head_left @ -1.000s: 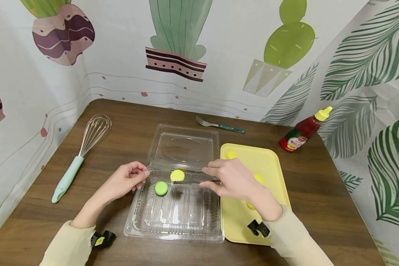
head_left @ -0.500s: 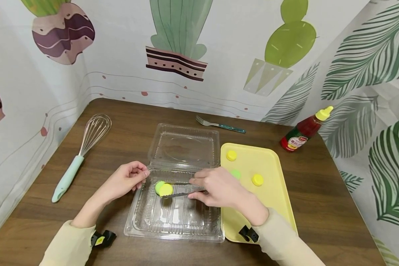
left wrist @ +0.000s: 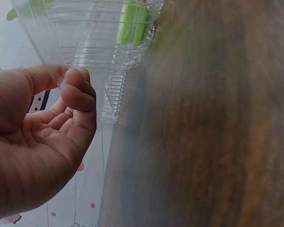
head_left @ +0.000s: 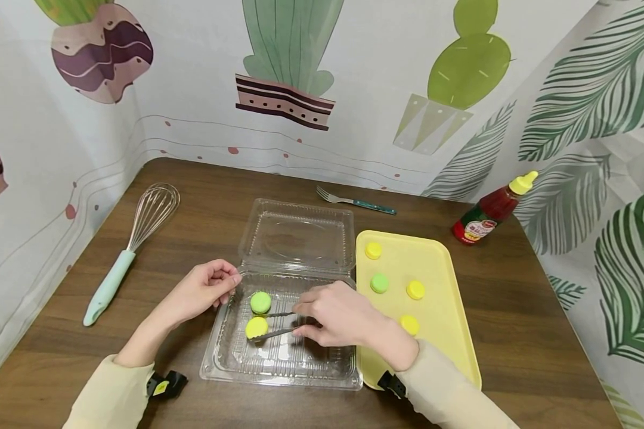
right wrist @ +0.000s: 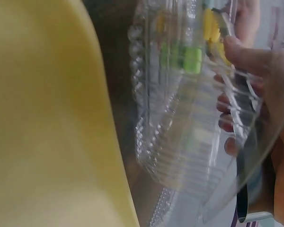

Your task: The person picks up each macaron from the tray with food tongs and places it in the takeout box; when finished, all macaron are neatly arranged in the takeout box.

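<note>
My left hand pinches the left rim of a clear plastic clamshell box, thumb and forefinger together on the edge in the left wrist view. In my right hand is a pair of dark metal tongs, reaching into the box from the right. A yellow macaron lies between the tong tips, low in the left part of the box. Just behind it sits a green macaron. The right wrist view shows the tongs in my grip, partly through the box's clear wall.
Right of the box lies a yellow tray with a green macaron and several yellow macarons. The box's open lid lies behind it. A fork, a sauce bottle and a whisk stand or lie around.
My right hand has brought the yellow macaron in the tongs left and toward me, past the green one to its near side. The left hand keeps its place on the rim.
</note>
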Demonstrator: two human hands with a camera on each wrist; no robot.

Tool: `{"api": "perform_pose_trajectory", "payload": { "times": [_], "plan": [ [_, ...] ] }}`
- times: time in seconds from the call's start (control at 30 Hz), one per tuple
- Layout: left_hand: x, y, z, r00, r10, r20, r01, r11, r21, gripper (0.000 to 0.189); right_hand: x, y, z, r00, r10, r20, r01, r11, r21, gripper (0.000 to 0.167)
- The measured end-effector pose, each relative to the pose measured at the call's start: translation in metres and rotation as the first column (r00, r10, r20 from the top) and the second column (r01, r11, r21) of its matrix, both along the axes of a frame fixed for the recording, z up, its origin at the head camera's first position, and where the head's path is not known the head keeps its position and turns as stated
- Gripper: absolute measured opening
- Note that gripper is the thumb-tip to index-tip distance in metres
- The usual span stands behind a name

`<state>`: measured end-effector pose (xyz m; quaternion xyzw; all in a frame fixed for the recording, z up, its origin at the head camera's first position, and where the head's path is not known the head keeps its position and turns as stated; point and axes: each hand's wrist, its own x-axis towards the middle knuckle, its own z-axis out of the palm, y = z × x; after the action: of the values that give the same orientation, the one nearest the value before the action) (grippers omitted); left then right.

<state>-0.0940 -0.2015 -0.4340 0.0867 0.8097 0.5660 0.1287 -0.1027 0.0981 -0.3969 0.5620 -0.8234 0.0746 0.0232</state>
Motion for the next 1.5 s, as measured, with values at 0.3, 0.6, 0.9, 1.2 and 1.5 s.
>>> {"api": "perform_pose_trajectory", "payload": {
  "times": [0.3, 0.6, 0.9, 1.2, 1.5],
  "plan": [
    [0.0, 0.001, 0.001, 1.0, 0.004, 0.011, -0.004, 1.0, 0.006, 0.022, 0.004, -0.005, -0.005, 0.999, 0.044, -0.001, -0.044, 0.998, 0.053, 0.035],
    [0.001, 0.001, 0.003, 1.0, 0.0, 0.013, 0.0, 1.0, 0.014, 0.022, 0.005, -0.009, -0.005, 0.998, 0.056, -0.027, -0.053, 0.993, 0.105, 0.032],
    [0.001, 0.0, 0.002, 1.0, -0.004, 0.01, 0.004, 1.0, 0.014, 0.022, 0.005, -0.01, -0.004, 0.998, 0.05, -0.027, -0.047, 0.992, 0.114, 0.032],
    [0.0, 0.0, 0.002, 1.0, -0.004, 0.01, 0.004, 1.0, 0.012, 0.022, 0.006, -0.011, -0.004, 1.0, 0.012, -0.013, -0.01, 0.992, 0.127, 0.039],
    [0.001, 0.0, 0.003, 1.0, -0.005, 0.011, 0.005, 1.0, 0.01, 0.022, 0.005, -0.011, -0.004, 1.0, -0.005, -0.01, 0.006, 0.992, 0.122, 0.045]
  ]
}}
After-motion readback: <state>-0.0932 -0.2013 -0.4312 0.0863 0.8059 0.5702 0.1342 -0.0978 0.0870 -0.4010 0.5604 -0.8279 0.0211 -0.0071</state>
